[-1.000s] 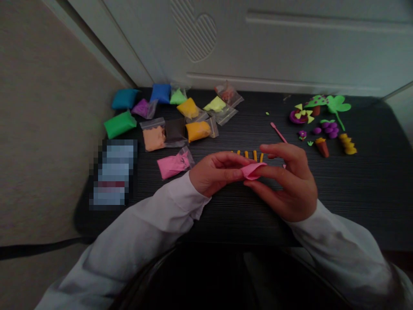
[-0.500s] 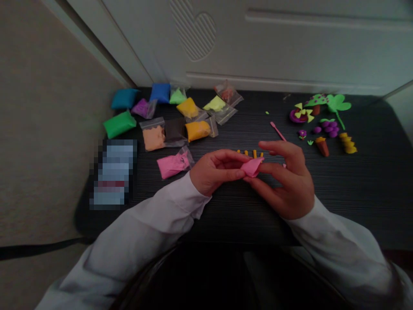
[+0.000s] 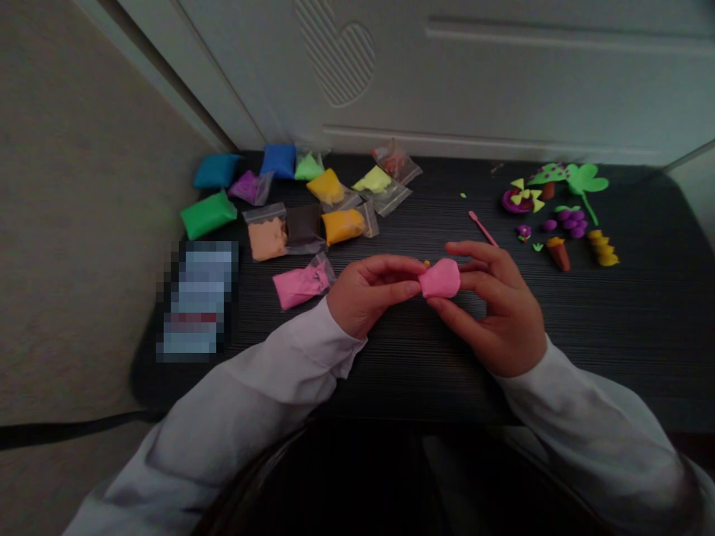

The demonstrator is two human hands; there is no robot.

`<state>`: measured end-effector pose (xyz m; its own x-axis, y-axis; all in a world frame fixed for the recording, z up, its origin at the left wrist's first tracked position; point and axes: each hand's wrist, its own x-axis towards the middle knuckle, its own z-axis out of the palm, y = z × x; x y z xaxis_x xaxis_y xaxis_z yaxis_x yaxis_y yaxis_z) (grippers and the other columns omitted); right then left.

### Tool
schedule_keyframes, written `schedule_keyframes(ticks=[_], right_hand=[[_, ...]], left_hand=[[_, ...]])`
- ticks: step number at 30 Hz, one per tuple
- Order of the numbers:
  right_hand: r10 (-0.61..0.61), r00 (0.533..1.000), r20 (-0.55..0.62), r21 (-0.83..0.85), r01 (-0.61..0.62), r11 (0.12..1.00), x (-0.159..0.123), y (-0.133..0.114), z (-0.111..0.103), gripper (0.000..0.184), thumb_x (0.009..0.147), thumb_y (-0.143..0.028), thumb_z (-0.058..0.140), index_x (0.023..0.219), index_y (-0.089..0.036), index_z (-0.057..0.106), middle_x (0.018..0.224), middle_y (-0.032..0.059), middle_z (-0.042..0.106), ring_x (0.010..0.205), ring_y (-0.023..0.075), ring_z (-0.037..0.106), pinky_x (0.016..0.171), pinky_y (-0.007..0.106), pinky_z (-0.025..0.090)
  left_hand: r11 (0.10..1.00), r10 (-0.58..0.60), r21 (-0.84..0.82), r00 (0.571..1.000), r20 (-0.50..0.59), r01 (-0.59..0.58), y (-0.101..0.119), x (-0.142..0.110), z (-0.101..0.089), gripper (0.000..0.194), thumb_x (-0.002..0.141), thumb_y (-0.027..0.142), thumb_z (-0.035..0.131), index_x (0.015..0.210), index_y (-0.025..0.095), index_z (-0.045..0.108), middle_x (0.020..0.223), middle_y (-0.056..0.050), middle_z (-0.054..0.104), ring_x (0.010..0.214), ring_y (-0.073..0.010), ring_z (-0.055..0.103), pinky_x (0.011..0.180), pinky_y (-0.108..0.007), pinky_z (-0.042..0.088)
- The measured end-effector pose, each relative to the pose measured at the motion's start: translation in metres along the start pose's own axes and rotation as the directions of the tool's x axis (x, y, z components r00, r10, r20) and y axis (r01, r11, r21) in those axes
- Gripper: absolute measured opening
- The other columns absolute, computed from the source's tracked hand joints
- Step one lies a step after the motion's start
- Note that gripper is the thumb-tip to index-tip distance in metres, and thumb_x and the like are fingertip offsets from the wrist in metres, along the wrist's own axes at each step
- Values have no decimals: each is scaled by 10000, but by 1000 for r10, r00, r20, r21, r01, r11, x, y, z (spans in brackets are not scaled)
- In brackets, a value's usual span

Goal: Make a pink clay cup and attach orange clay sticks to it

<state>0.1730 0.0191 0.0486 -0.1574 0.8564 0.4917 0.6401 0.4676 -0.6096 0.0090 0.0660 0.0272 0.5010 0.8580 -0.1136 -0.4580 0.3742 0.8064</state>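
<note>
A thin, rounded piece of pink modelling clay (image 3: pixel 441 279) is held up between my two hands above the dark table. My left hand (image 3: pixel 372 292) pinches its left edge between thumb and fingertips. From the right, my right hand (image 3: pixel 497 309) has its thumb at the lower edge and fingers against the right side, with the index finger raised. Behind the clay, a bit of yellow clay (image 3: pixel 427 263) peeks out. Just beyond my right hand lies a pink modelling tool (image 3: pixel 481 228), partly hidden by the fingers.
Bags of coloured clay, including a pink one (image 3: pixel 302 284) and an orange one (image 3: pixel 342 225), lie at the left. A phone (image 3: pixel 198 301) rests at the left edge. Finished clay pieces stand at the right, among them purple grapes (image 3: pixel 573 222) and a green leafy shape (image 3: pixel 586 180).
The pink clay has turned so that its broad, smooth face shows instead of a folded edge. My right fingers have shifted slightly around it. Most of the yellow pieces behind are now covered.
</note>
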Motion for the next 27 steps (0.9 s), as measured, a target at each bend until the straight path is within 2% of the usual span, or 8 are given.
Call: schedule_keyframes(ticks=[4, 8, 19, 27], right_hand=[[-7, 1000, -1, 20, 7, 1000, 0, 1, 2, 128, 705, -199, 629, 831, -223, 619, 1128, 54, 536, 1026, 222, 520, 825, 413, 468], [-41, 999, 10, -21, 41, 999, 0, 2, 3, 118, 705, -203, 626, 821, -216, 610, 1114, 67, 542, 1005, 226, 522, 798, 418, 468], [-172, 985, -7, -126, 170, 977, 2, 1, 0, 77, 699, -197, 647, 743, -209, 586, 1064, 71, 566, 1000, 231, 505, 840, 440, 441], [-180, 983, -26, -149, 174, 973, 2, -1, 0, 104, 698, -179, 653, 773, -211, 587, 1055, 72, 567, 992, 222, 506, 817, 419, 461]], left_hand=[[989, -108, -98, 994, 3, 108, 1, -1, 2, 244, 619, 138, 704, 854, 193, 668, 859, 5, 679, 809, -115, 616, 772, -251, 462], [973, -194, -125, 981, 11, 194, -1, -1, 1, 204, 621, 115, 699, 814, 173, 666, 795, 3, 683, 727, -112, 626, 736, -274, 480], [963, -213, -158, 976, 40, 217, 0, -1, 2, 202, 619, 84, 694, 804, 165, 677, 778, 5, 688, 722, -92, 626, 713, -227, 482], [966, -179, -173, 980, 89, 192, 0, 0, 1, 212, 666, 60, 652, 837, 184, 675, 810, 16, 691, 746, -80, 630, 713, -192, 495]])
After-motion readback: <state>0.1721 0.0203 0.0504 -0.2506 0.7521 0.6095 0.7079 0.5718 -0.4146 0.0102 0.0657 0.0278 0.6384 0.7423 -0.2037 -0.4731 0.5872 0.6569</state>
